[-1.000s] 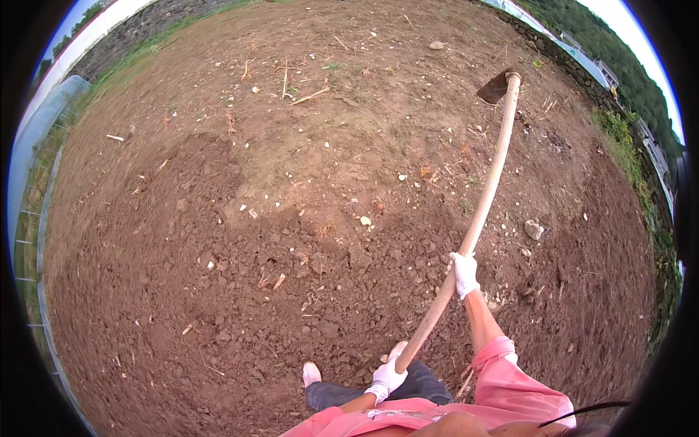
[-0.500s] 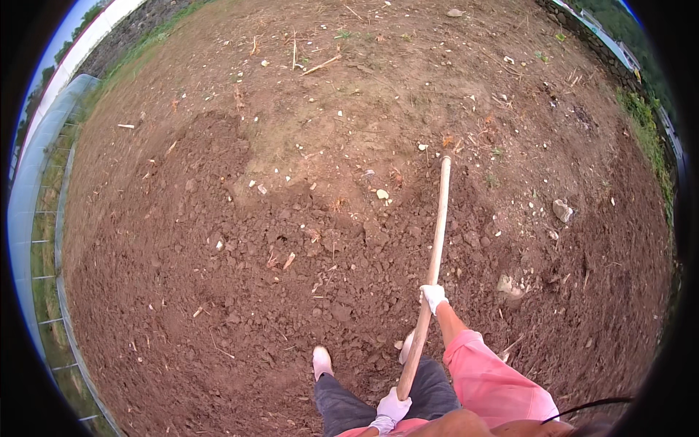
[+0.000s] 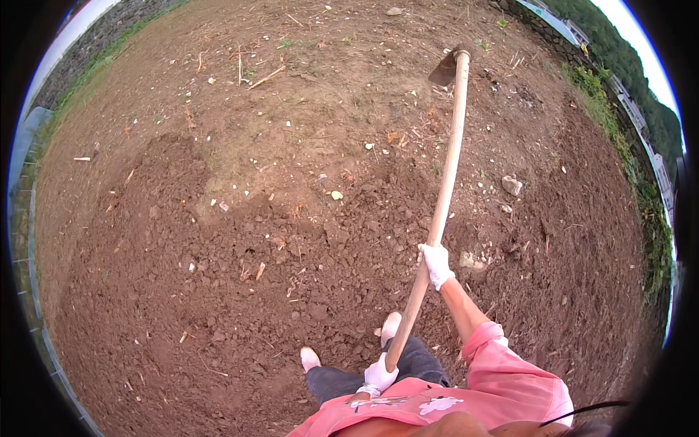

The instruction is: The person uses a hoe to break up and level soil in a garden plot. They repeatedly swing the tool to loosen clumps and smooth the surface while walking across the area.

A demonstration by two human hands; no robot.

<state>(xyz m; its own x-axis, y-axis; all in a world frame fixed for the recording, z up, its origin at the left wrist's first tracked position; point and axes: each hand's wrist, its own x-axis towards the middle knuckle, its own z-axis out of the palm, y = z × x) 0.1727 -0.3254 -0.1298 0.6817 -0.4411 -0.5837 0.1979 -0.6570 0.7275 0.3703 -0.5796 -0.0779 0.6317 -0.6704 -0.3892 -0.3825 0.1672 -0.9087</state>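
Plainly, a long hoe [image 3: 446,178] stretched from the lower centre of the frame to the area right of top centre, its pale wooden handle [image 3: 456,131] appearing gently curved. Both hands wore white gloves and were clamped on it, well apart from each other: the left hand [image 3: 379,374] closed around the butt end at lower centre, and the right hand [image 3: 437,266] wrapped the shaft farther up, right of centre. The dark metal blade [image 3: 443,71] sat at the far end, pointing left; whether it touched the ground could not be told. Brown soil [image 3: 145,291] filled most of the frame, clumpy and darker in the lower half. A pink top [image 3: 510,375], dark trousers [image 3: 419,364] and two pale shoes [image 3: 310,358] showed at the bottom. A grey stone [image 3: 512,185] lay right of the handle.
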